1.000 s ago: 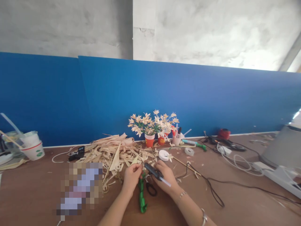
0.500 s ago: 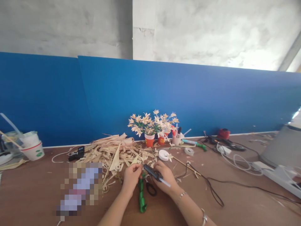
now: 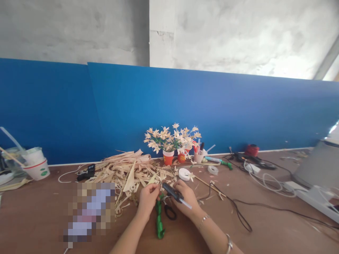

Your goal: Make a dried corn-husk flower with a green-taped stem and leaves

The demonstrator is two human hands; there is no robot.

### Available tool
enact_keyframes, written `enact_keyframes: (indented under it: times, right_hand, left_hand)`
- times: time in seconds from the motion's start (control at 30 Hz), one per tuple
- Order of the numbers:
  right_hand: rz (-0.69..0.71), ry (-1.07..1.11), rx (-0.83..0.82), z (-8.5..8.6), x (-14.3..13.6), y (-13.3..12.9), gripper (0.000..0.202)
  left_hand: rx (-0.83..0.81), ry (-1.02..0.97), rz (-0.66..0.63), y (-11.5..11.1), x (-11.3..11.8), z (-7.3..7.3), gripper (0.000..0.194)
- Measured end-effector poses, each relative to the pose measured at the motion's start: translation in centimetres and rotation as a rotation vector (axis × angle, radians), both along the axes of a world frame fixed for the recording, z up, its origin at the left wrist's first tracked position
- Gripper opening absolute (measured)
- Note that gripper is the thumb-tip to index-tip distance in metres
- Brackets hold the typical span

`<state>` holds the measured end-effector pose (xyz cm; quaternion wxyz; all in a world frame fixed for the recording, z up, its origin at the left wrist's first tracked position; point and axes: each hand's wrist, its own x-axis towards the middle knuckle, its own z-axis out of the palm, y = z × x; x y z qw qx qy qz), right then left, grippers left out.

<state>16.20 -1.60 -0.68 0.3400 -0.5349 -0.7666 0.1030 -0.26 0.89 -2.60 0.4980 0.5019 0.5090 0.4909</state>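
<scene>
A black glue gun is held over the worktop, its nose pointed toward the left hand and a clear glue stick left jutting from its rear. The gun is wrapped by the right hand in a closed grip. On the left, thumb and fingertips are drawn near each other; whether anything slight is pinched there cannot be told. Just below, a twisted green strip is laid lengthwise, with black scissor handles beside it.

A burn may be risked if the gun is hot, since its nose is aimed so near the left fingertips. Glue could be dripped onto the green strip or the scissors — both lie close beneath. The gun could be tugged off line if the dark cord were snagged on the wooden stick.

Forward movement is limited by the heap of pale strips, the white tape roll and the potted flowers, backed by the blue partition. More room is offered nearer the body — bare surface is seen outside both forearms.
</scene>
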Motion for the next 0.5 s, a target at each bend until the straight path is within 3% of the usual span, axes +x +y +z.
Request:
enact_keyframes:
  times: [0.5]
  right_hand:
    - [0.007, -0.008, 0.002, 0.05, 0.16, -0.16, 0.007]
  left_hand:
    - [-0.02, -0.018, 0.008, -0.29, 0.0, 0.46, 0.025]
